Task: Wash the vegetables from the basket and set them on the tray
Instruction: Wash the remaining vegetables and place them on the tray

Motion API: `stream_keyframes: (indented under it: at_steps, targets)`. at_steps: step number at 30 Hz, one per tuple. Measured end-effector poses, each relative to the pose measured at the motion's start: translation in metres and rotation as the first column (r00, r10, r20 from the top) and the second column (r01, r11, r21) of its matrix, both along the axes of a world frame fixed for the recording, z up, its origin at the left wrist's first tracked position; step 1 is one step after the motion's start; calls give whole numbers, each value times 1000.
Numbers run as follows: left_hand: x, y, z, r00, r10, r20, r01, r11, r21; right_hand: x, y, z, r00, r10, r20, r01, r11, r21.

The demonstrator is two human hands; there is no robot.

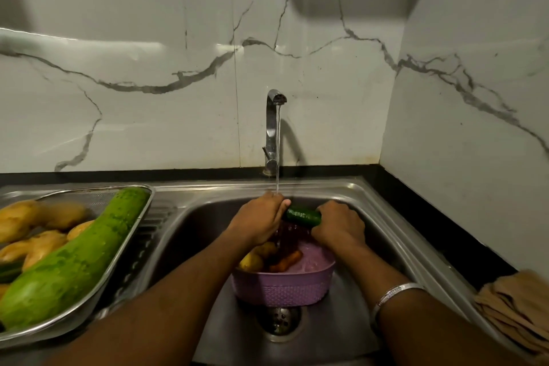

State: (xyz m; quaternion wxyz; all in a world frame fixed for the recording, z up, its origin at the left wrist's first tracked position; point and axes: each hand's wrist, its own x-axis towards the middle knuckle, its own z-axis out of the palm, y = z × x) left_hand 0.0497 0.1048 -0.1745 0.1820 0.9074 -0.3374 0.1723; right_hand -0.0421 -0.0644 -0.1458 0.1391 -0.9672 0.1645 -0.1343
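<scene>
The steel sink point(350, 196) fills the middle of the view, with the mesh tray point(139, 217) on its drainboard to the left, already carrying 1 long pale-green gourd point(74, 258) and several yellowish potatoes point(44, 244). In the basin sits the purple basket point(282, 288), with an orange carrot point(286, 260) and some yellow pieces left inside, so the washing looks partly done. The tap point(274, 128) is running, and its stream lands on the left hand point(258, 220). Both hands hold 1 dark green cucumber point(303, 215) above the basket, its long axis running left to right: the left hand's fingers are curled round its left end, and the right hand point(338, 223) grips its right end. The tray lies well to the left, nearer the left hand, so that hand seems the natural one to carry it across.
</scene>
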Motion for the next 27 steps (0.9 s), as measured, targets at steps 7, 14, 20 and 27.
stream_keyframes:
  at_steps: [7, 14, 20, 27]
  targets:
    - [10, -8, 1, 906, 38, -421, -146, 963, -227, 2, -5, 3, 990, 75, 121, -49, 978, -201]
    - [-6, -4, -2, 999, 40, -20, -39, 997, 70, 5, 0, 1, 997, 73, 10, -71, 982, -174]
    - [-8, -5, 5, 998, 43, 52, -42, 999, -7, 6, -1, 2, 990, 95, 100, -76, 980, -184]
    - [-1, -3, 12, 575, -19, -818, -408, 860, -306, 8, 4, 3, 950, 216, 228, -149, 949, -279]
